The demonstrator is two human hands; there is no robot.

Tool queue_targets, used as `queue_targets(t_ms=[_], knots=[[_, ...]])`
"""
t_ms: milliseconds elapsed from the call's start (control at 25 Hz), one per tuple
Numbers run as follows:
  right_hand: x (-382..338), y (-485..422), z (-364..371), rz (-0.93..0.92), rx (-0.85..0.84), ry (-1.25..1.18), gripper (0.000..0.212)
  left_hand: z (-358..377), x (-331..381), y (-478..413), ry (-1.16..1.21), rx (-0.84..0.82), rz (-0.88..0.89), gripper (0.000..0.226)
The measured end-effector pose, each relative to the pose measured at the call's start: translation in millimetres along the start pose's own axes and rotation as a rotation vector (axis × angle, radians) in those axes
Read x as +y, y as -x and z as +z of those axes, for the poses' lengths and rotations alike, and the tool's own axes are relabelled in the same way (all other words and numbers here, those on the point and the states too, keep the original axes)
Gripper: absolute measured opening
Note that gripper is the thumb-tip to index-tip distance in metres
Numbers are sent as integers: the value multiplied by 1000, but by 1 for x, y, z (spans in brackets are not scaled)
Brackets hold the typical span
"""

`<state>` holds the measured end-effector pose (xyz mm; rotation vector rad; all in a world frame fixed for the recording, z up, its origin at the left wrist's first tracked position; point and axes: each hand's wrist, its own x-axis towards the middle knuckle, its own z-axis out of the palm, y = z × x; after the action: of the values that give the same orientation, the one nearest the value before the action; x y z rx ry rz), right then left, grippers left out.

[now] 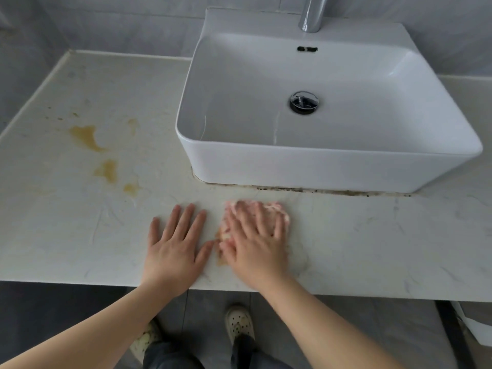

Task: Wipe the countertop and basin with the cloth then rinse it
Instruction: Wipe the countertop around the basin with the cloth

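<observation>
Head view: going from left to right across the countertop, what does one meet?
Yellow-brown stains → left hand flat on the countertop → right hand pressing the pink cloth.

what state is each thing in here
cloth, flat on the countertop under the right hand
right hand, fingers spread, pressing the cloth
left hand, flat on the countertop, holding nothing
countertop, yellow-brown stains on its left part
basin, empty, no standing water
faucet, no water running
seam under basin, dark grime
</observation>
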<state>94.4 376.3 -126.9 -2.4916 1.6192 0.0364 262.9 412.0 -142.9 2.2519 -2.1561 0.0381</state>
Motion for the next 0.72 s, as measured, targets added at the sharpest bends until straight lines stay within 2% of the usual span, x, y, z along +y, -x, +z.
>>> queue_targets(t_ms=[40,80,120,200,240,280,320,440,520,600,720], knots=[[2,0,0,-81,26,27,59,0,0,0,4,2,3,65],[20,-4,-4,-84,19,42,58,0,-1,0,6,7,4,65],[45,-7,-9,-9,26,36,56,0,-1,0,9,13,3,65],[90,-3,-16,302,-3,-9,52,-1,0,0,26,22,-1,63],[97,-2,-17,441,-22,-49,52,-1,0,0,34,24,-1,61],[90,-3,-15,497,-25,-76,53,-2,0,-1,45,30,0,58],[70,-6,-13,449,-7,-90,54,-2,0,-1,67,39,-5,55],[-10,-15,-1,64,-2,-79,58,-2,-5,-2,222,98,-55,53],[-13,-14,-6,-76,-40,-21,58,-3,-7,-3,322,126,-68,53],[23,-8,-6,-1,16,21,56,-5,-11,-4,311,134,-28,50],[92,8,-13,358,-58,-3,57,-9,-21,-3,188,104,80,48]])
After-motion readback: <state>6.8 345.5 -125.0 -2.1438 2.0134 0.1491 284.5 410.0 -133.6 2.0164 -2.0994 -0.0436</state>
